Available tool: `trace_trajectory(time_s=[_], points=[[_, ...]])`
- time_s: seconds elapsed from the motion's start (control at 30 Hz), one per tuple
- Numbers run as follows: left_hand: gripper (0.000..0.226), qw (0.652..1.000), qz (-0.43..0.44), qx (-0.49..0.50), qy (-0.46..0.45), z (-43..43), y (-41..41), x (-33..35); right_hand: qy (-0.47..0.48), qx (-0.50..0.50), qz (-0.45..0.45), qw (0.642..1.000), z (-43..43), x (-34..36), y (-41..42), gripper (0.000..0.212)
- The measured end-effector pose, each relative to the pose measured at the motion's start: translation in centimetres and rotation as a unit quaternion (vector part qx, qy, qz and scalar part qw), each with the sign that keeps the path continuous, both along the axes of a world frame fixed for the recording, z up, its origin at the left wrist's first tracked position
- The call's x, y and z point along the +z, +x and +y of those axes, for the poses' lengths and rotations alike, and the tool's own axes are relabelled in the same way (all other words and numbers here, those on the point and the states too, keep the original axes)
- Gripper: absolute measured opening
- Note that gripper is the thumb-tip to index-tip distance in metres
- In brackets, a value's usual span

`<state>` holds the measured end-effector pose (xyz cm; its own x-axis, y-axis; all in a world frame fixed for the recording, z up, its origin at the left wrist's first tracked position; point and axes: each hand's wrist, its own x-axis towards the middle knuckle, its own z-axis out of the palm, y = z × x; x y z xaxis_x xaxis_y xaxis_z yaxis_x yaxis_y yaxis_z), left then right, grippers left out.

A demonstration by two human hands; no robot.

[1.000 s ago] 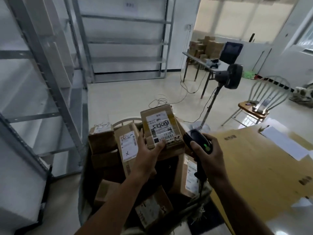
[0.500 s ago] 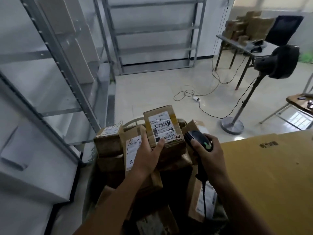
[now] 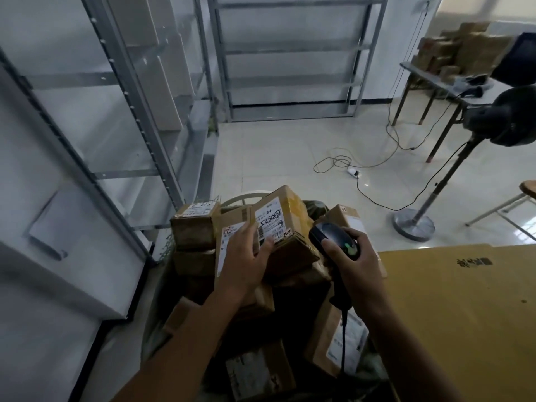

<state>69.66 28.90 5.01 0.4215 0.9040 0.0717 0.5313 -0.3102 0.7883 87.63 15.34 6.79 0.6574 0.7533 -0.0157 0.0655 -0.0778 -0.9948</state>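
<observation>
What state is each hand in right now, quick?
Left hand: closed on the labelled parcel, thumb on its label.
Right hand: closed round the barcode scanner, thumb on top.

Fan head cut off right.

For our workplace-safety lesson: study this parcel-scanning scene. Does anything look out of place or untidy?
Yes. A loose cable lies coiled on the open floor by a power strip, a likely trip hazard. The parcels in front are heaped at mixed angles, not stacked.
</observation>
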Motion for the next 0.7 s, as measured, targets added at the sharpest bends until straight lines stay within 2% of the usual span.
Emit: trace_trajectory(time_s=[0.07,0.13,0.33,0.43,0.6,0.7], points=[[0.065,1.000,0.011,-0.002,0.005,-0.2,-0.7,-0.1,-0.001,0.012,-0.013,1.000,-0.2,-0.2,-0.4,0.073],[0.071,0.999,0.031,-0.007,0.009,-0.6,-1.8,-0.4,0.004,0.030,-0.031,0.999,-0.6,0.0,-1.2,0.077],[0.080,0.992,0.097,0.010,0.076,-3.5,-6.1,0.3,0.029,0.053,-0.054,0.997,-1.8,1.3,-4.7,0.053],[0.081,0.986,0.134,-0.004,0.097,-5.7,-9.0,2.0,0.038,0.089,-0.044,0.994,-3.0,2.0,-7.5,0.053],[0.073,0.980,0.144,0.015,0.137,-10.5,-14.7,4.0,0.051,0.108,-0.064,0.991,-6.0,2.8,-12.7,0.057],[0.082,0.978,0.140,0.027,0.149,-14.2,-19.1,4.5,0.059,0.123,-0.085,0.987,-8.5,3.4,-16.2,0.051]])
